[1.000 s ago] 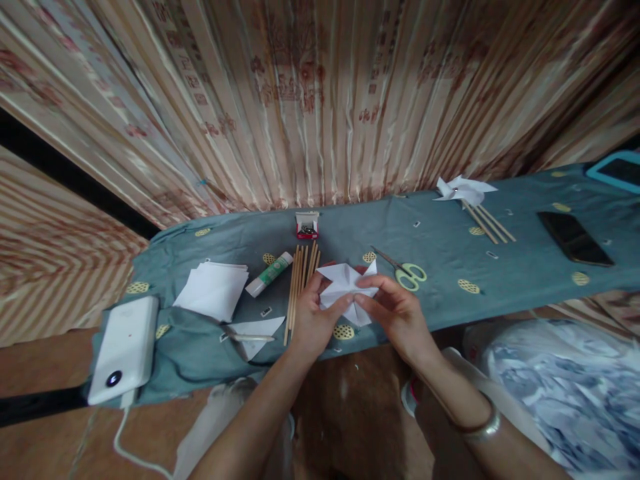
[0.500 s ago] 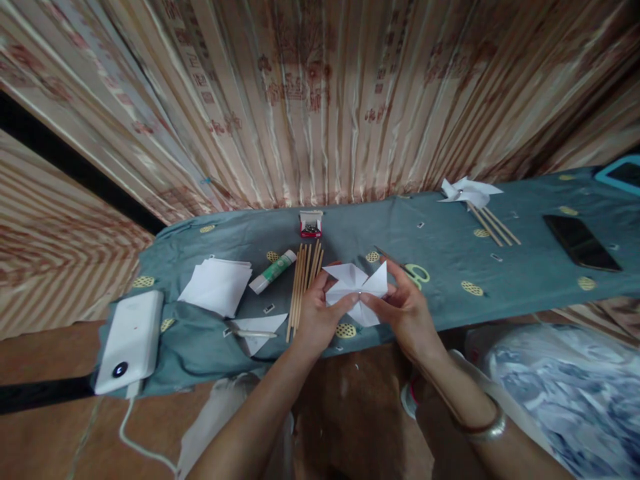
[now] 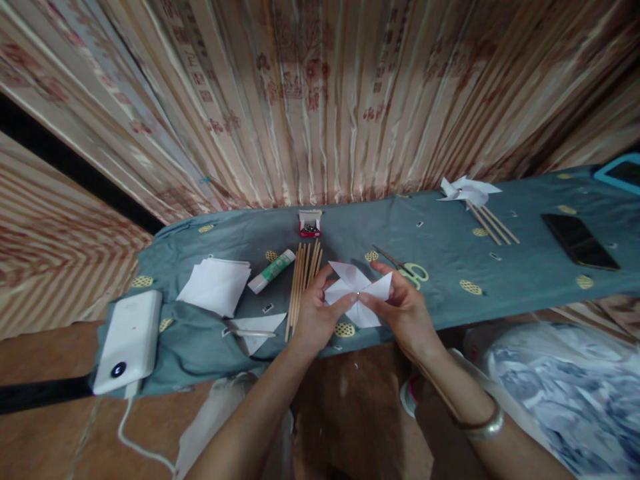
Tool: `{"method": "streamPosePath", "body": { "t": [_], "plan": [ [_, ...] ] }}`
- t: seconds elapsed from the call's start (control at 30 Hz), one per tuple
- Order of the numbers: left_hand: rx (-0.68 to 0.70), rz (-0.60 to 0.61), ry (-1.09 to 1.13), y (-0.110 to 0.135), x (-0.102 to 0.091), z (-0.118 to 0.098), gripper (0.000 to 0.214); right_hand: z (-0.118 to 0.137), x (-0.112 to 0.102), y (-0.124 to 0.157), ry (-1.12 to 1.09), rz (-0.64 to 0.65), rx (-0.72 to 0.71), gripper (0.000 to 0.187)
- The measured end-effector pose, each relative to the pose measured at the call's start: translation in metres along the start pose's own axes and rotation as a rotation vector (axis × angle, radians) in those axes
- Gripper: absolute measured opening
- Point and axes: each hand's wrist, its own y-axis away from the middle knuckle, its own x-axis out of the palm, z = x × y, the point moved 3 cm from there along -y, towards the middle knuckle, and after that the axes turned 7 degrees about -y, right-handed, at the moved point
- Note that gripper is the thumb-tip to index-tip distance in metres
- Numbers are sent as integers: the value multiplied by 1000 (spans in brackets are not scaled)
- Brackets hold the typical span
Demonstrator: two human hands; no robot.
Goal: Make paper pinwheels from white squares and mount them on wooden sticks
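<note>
The white paper pinwheel is light, thin and easy to crush, best held softly near its middle, and the left hand and right hand both pinch it there with closed fingers, just above the table, right of the sticks.

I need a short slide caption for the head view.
Left hand and right hand hold a white paper pinwheel between wooden sticks and scissors.
</note>
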Motion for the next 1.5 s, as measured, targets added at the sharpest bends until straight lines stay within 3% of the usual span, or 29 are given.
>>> {"method": "streamPosePath", "body": {
  "t": [1.17, 1.5],
  "plan": [
    [21, -30, -80, 0, 1, 0, 62, 1, -2, -1, 24, -10, 2, 56],
    [16, -31, -60, -1, 2, -2, 60, 3, -1, -1, 2, -5, 31, 59]
  ]
}}
